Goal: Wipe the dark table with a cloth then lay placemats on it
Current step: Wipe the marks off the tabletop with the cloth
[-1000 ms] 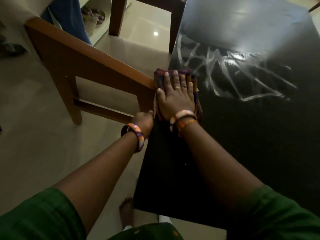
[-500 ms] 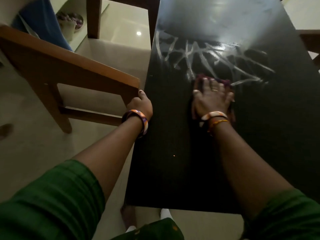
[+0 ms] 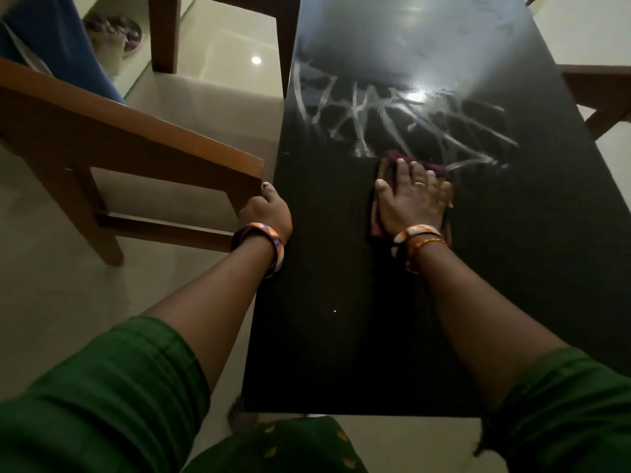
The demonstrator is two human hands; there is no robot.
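A second ago my right hand pressed the cloth at the surface's left edge beside the chair; I have since slid both toward three o'clock, to mid-surface below the wet streaks.

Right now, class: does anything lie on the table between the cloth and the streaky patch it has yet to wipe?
Nothing visible does. The right hand presses the cloth flat on the table, and the streaks begin right at the cloth's far edge. The left hand grips the table's side edge, out of the way.
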